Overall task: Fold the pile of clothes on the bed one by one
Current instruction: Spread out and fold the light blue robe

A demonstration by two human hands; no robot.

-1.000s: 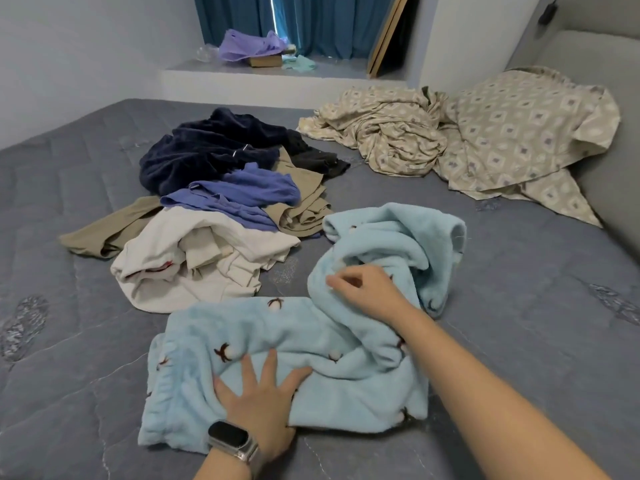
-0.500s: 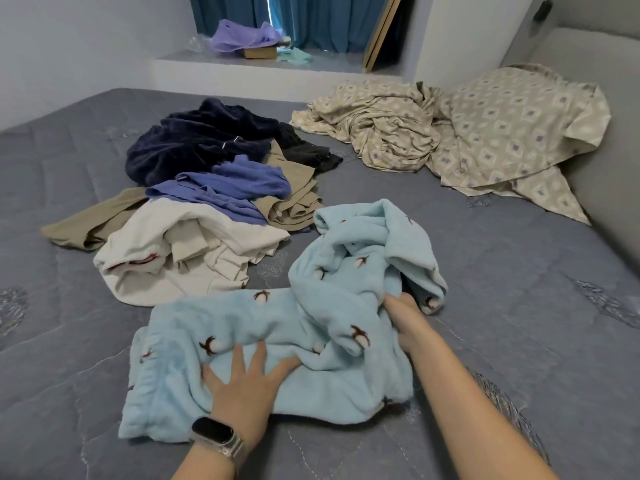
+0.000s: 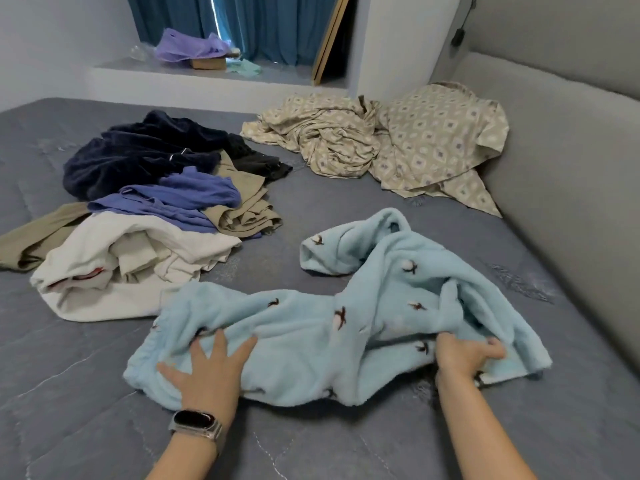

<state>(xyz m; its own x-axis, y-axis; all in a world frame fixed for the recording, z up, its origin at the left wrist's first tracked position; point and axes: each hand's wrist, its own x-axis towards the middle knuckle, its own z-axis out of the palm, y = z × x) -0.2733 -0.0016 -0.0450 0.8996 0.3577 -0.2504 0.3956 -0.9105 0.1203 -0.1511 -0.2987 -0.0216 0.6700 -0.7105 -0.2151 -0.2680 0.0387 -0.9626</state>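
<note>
Since a moment ago the light blue fleece garment (image 3: 346, 327) has been drawn out wider across the grey bed (image 3: 381, 209), its bunched far part now trailing toward the headboard side; the right hand (image 3: 464, 355) has shifted out to the garment's near right edge and pinches the fabric there, fingers curled; the left hand (image 3: 211, 372) lies flat with fingers spread on the garment's left end; the pile of clothes (image 3: 152, 209) sits beyond, just left.
</note>
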